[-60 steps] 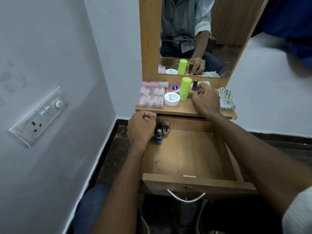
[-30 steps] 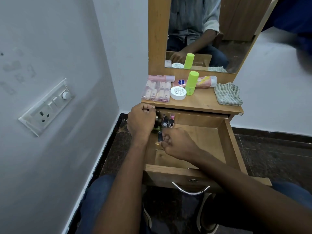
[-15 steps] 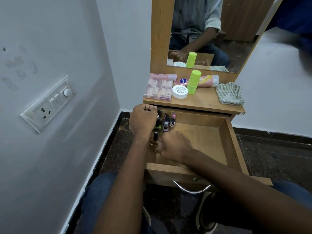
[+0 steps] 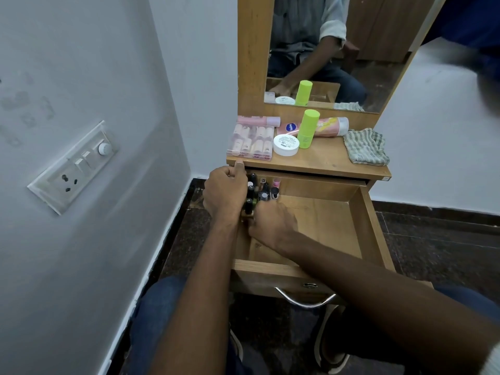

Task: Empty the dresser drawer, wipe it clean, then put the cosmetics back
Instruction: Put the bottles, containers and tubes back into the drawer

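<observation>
My left hand was curled at the back left corner of the open drawer, its fingers bent around a group of small dark bottles standing upright there. My right hand was low in the drawer, just beside the left one — its fingers were curled near a small bottle at the front of the group, but I could not tell if they were pinching it. On the bench above stayed the other cosmetics: a clear box of tubes, a white jar, a green bottle, a pink tube lying down, and a striped cloth at the right end.
</observation>
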A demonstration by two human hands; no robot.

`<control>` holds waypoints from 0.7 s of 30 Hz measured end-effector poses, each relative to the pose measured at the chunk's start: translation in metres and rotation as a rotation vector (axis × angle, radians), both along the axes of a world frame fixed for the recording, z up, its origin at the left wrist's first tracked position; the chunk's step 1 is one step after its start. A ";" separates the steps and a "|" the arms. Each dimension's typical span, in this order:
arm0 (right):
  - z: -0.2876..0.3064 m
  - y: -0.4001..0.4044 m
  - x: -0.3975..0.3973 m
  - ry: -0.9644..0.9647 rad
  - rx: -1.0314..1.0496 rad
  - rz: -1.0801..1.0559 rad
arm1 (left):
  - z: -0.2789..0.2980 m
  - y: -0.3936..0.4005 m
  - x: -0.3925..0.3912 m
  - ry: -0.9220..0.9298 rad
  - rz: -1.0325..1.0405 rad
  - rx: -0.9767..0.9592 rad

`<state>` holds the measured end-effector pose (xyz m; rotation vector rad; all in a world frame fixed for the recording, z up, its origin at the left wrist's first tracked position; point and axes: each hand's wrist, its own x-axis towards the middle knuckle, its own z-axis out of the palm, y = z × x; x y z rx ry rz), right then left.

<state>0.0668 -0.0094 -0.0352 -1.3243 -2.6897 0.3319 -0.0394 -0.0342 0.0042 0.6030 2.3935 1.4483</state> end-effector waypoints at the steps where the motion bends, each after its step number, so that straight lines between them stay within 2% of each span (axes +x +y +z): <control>1: 0.000 -0.001 -0.002 -0.006 0.009 -0.002 | 0.000 0.000 0.000 0.000 0.000 0.002; 5: 0.005 -0.005 -0.005 -0.033 -0.031 0.054 | 0.000 0.000 -0.001 -0.004 0.003 0.004; 8: 0.008 -0.009 0.003 -0.054 -0.083 0.176 | 0.001 -0.002 -0.002 -0.005 -0.009 0.011; 12: 0.003 -0.004 0.030 -0.249 -0.257 0.380 | 0.001 -0.002 -0.003 -0.009 -0.021 0.018; 16: -0.003 0.005 0.044 -0.370 -0.432 0.379 | 0.001 -0.001 0.000 0.002 -0.028 0.020; 21: -0.006 0.005 0.039 -0.385 -0.456 0.345 | -0.001 -0.001 -0.001 0.022 -0.027 0.010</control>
